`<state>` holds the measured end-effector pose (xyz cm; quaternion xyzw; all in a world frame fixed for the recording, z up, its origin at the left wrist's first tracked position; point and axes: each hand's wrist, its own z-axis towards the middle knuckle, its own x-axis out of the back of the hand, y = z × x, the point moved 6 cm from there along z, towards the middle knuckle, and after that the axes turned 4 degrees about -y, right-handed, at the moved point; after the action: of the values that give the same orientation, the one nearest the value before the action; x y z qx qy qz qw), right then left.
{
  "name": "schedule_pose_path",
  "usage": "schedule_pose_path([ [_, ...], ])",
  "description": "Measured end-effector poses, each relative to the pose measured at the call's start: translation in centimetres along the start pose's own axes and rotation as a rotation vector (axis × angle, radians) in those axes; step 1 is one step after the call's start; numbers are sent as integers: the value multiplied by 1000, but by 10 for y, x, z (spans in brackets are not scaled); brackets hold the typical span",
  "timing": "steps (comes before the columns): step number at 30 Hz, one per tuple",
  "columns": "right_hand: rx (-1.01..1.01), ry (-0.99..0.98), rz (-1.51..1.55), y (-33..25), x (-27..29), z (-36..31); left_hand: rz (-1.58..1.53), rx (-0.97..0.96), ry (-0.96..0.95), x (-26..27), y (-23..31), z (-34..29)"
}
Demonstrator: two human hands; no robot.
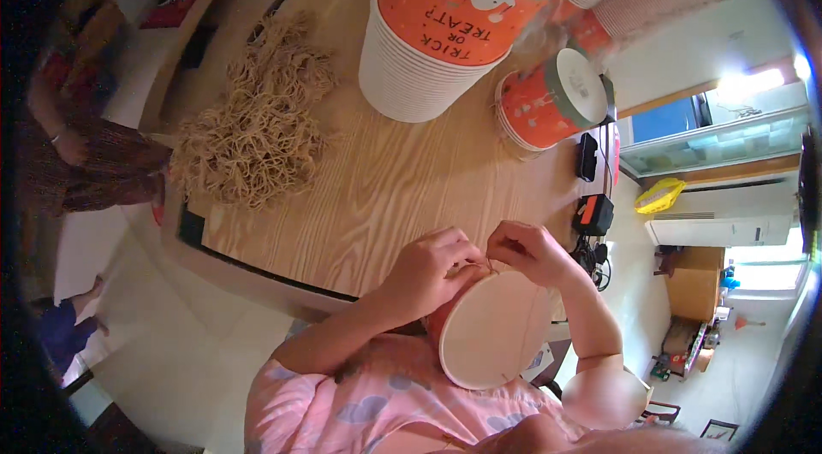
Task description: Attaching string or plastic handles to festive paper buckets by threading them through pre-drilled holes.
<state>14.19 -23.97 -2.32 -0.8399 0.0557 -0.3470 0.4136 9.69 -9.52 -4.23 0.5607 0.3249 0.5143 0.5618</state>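
A round paper bucket (497, 332) rests against my body at the table's near edge, its pale flat end facing up and a strip of red side showing at the left. My left hand (438, 270) is closed at its upper left rim, fingers bent over the edge. Just to the right, my right hand (529, 250) pinches a thin brown cord (490, 266) at the rim, and the two hands' fingertips nearly meet there. A strand of the cord appears to run down across the pale end. My fingers partly hide the cord and rim.
Tangled brown cords (257, 124) lie in a heap on the wooden table (402, 189). Farther back stand a tall nested stack of orange-and-green paper buckets (419, 69) and a shorter stack (548, 103). A black-and-orange device (593, 214) with cables sits right. Another person (86, 129) is at left.
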Motion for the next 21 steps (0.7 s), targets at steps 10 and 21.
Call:
schedule_pose_path([
  [10, -16, -10, 58, 1, 2, 4, 148, -282, -107, -11, 3, 13],
  [21, -6, -70, 5, 1, -1, 8, 95, -395, -96, -14, 5, 9],
])
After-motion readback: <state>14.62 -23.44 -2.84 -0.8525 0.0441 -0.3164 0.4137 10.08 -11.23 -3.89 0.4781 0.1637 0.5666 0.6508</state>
